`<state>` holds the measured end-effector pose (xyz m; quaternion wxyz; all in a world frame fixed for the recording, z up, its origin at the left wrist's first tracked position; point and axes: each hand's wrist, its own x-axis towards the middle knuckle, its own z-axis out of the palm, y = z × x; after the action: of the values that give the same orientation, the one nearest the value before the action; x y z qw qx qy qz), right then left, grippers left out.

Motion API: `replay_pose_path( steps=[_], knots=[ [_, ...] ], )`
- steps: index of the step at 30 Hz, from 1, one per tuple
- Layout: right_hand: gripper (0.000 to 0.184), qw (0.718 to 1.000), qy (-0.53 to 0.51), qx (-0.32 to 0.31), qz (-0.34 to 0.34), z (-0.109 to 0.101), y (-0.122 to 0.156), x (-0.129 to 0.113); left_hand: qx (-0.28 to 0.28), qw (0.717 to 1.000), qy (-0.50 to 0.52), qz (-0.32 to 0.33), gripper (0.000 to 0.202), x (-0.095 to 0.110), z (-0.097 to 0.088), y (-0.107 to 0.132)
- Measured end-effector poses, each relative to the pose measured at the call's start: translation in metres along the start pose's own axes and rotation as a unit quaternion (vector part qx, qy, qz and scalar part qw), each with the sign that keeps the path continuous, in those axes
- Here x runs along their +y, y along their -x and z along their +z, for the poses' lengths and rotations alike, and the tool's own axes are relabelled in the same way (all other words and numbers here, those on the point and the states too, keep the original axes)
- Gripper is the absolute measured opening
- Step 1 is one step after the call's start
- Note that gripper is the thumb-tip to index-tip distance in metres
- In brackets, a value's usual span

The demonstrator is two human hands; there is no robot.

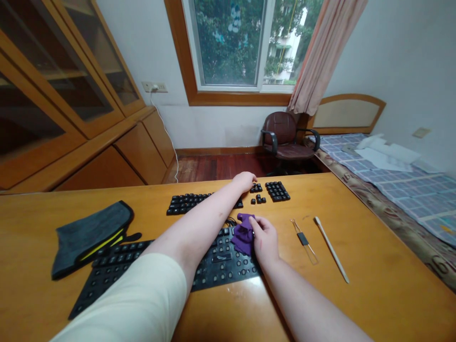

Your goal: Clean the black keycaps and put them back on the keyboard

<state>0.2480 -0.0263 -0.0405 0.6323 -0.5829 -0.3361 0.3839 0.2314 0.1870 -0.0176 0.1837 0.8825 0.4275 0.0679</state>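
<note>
We have the partly stripped keyboard (228, 273) lying on the bench (374, 275), under our left forearm, many of its switches bare, though some keys sit at its left end. Our right hand (265, 235) pinches a crumpled purple cloth (244, 237) over the keyboard's far right part. Our left hand (244, 181) reaches past the keyboard's far edge, its fingers at a small group of loose keycaps (256, 188); we cannot tell whether it grasps one. Also beyond the keyboard sit a large keycap block (185, 203), partly behind our arm, and a number-pad keycap block (278, 191). To the keyboard's right lie a wire keycap puller (302, 238) and, farther right, a slim white rod (332, 249). A grey pouch (90, 237) with yellow inside lies by the keyboard's left end.
</note>
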Motion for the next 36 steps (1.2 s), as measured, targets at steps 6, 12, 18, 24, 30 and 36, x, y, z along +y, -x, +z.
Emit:
replay_pose_path(
  steps=[6,12,18,24,30,36],
  knots=[
    [0.026,1.000,0.004,0.006,-0.006,0.000,0.000,0.000,0.000,1.000,0.003,-0.016,0.023,0.003,0.000,-0.001],
    [0.024,1.000,-0.028,0.010,0.005,0.002,-0.001,0.000,0.030,0.999,0.028,-0.035,0.015,0.005,-0.002,0.001],
    [0.026,0.999,-0.038,0.000,0.003,0.003,0.000,0.000,0.115,0.988,0.096,-0.026,0.019,0.006,-0.020,0.037],
    [0.027,1.000,0.008,0.000,-0.024,0.001,0.000,0.000,0.187,0.919,0.347,-0.003,0.021,0.011,-0.016,0.142],
    [0.021,0.986,0.094,-0.046,-0.132,0.000,0.010,-0.007,0.218,0.863,0.452,-0.055,0.018,0.011,0.003,0.226],
    [0.022,0.946,0.180,-0.143,-0.231,-0.002,0.014,-0.007,0.199,0.805,0.554,-0.076,0.026,0.010,0.014,0.239]
  ],
)
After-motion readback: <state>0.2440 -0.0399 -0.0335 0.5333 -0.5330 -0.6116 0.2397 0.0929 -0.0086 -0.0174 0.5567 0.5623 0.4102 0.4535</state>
